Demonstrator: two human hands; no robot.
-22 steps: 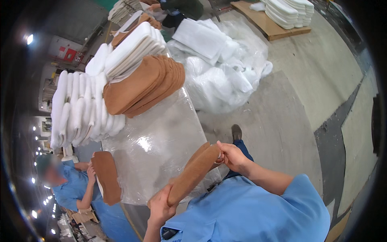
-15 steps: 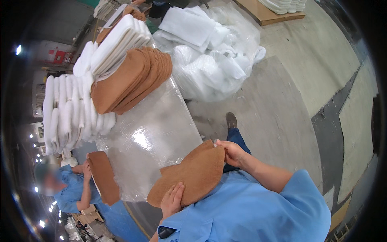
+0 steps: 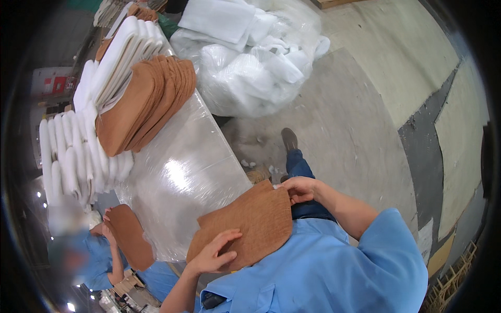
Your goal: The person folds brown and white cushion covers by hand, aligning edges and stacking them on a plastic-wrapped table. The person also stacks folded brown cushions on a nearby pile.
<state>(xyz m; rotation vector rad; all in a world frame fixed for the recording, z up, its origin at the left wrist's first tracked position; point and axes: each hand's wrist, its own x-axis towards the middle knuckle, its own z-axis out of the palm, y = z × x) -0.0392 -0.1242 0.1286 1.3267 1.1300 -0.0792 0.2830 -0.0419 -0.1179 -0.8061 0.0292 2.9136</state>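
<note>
A brown felt-like piece with curved edges (image 3: 261,224) lies across the near corner of the plastic-covered table (image 3: 198,135), close against my body. Another brown layer seems to show along its far edge. My right hand (image 3: 302,189) pinches the piece at its far right corner, where a small bit of white shows by the fingertips. Flat on the left part rests my left hand (image 3: 218,254), thumb apart from the fingers and gripping nothing.
Stacked brown pieces (image 3: 143,107) lean beside folded white padding (image 3: 78,154) at the table's far left. A clear bag of white padding (image 3: 250,73) stands beyond the table. At left, a co-worker holds a brown piece (image 3: 130,237). Small white scraps lie on the floor.
My left hand has shifted on the brown piece, its thumb now spread out. The piece lies flatter and its notched outline has changed. The view has turned slightly; the co-worker has leaned closer to the table.
</note>
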